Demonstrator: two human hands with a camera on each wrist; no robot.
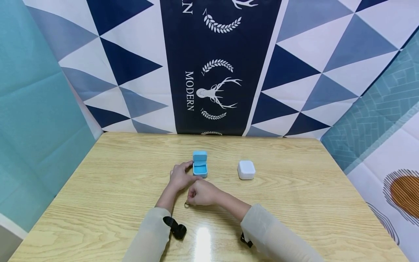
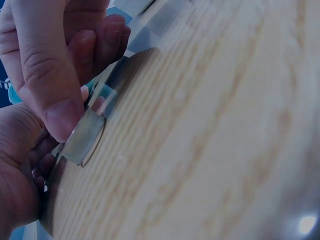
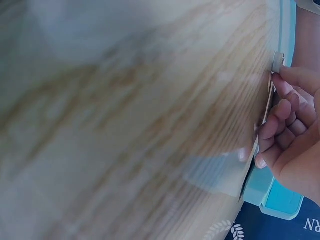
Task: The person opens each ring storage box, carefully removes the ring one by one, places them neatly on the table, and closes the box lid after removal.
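A small blue ring box (image 1: 200, 170) stands on the table with its lid raised. My left hand (image 1: 179, 177) holds it from the left and front, the thumb along the near edge and a finger at the side by the hinge. Closer to me, my right hand (image 1: 203, 193) pinches a ring (image 1: 186, 205) between thumb and finger. In the left wrist view the ring (image 2: 84, 137) is a wide, pale metal band, low over the wood. The right wrist view shows the same ring (image 3: 278, 62) at the fingertips, with the blue box (image 3: 275, 192) beyond the hand.
A white box (image 1: 246, 170) with rounded corners sits on the wooden table (image 1: 294, 203) to the right of the blue one. Behind the table hangs a patterned cloth (image 1: 212, 91) with triangles and a deer head. Teal cloth (image 1: 39, 109) covers the left side.
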